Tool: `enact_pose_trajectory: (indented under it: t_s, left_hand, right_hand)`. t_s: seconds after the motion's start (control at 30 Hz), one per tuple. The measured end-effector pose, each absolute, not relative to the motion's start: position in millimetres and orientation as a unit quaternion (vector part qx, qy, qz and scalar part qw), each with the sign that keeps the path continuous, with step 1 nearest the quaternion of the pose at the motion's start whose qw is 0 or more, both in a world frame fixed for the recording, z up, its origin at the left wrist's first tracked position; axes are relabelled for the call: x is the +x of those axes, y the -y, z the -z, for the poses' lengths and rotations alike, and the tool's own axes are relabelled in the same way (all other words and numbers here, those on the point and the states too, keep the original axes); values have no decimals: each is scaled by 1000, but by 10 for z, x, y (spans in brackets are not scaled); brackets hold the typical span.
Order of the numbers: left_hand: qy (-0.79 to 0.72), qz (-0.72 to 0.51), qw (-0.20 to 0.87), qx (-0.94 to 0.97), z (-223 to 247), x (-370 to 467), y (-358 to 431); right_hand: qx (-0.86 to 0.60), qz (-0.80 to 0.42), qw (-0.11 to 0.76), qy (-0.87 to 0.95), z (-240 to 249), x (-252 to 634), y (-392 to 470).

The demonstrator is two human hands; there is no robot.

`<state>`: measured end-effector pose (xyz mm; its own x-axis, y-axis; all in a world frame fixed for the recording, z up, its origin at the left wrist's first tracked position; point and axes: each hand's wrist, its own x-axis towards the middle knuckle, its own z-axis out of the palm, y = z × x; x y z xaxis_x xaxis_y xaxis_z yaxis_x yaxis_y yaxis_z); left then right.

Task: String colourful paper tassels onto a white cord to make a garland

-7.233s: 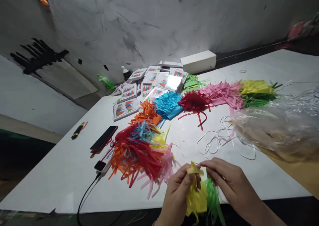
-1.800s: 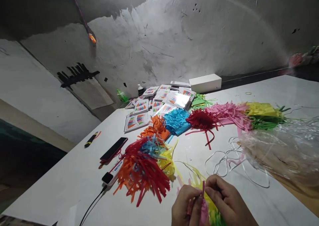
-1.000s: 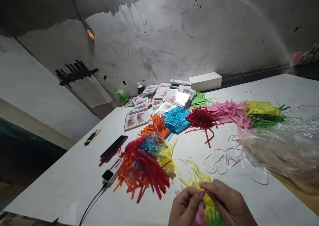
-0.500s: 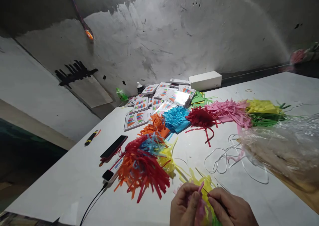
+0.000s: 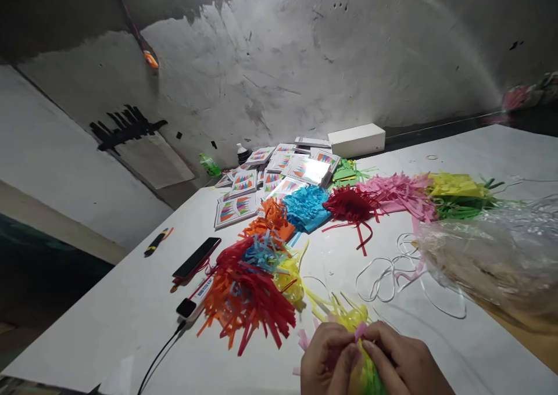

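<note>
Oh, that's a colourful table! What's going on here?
Someone is working fringed paper with bare hands: the left hand and right hand meet, pinching a pink strip between the fingertips. Yellow fringe and some green lie just beneath. On the white table, a loose red and orange bunch sits to the left, with more coloured bundles behind it, near a pile of printed packets and a loose white cord.

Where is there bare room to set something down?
Table: left side, beside the phone and black cable; smaller patch between dark red fringe and white cord; far right, beyond the yellow stack. Crowded: packets down to the left hand and right hand; around the plastic.
</note>
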<state>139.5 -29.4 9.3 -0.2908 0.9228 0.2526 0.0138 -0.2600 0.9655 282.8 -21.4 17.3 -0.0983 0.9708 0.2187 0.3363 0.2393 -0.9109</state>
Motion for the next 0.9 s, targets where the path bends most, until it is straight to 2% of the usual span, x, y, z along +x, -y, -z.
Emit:
enact_pose_trajectory:
  t_s: [0.13, 0.23, 0.33, 0.4, 0.53, 0.73, 0.9]
  left_hand:
    - [-458, -631, 339, 527, 22, 1358, 285]
    - [-437, -629, 343, 544, 88, 1323, 275]
    - [-409, -615, 347, 579, 81, 1263, 262]
    - [-388, -591, 344, 618, 43, 1214, 254]
    - [-377, -569, 319, 657, -18, 1152, 247]
    - [-387, -593, 248, 661, 61, 1242, 258]
    - [-417, -630, 202, 623, 174, 1323, 286]
  right_hand:
    - [-513, -479, 395, 593, -196, 2868, 181]
    - [-449, -587, 357, 571, -186, 2905, 147]
    - [-383, -708, 358, 473, -180, 2894, 128]
    - [-360, -739, 371, 431, -171, 2871, 126]
    - [-373, -706, 390, 457, -118, 2866, 160]
    - [-435, -550, 391, 596, -7, 2942, 236]
    - [-437, -555, 388, 592, -43, 2924, 210]
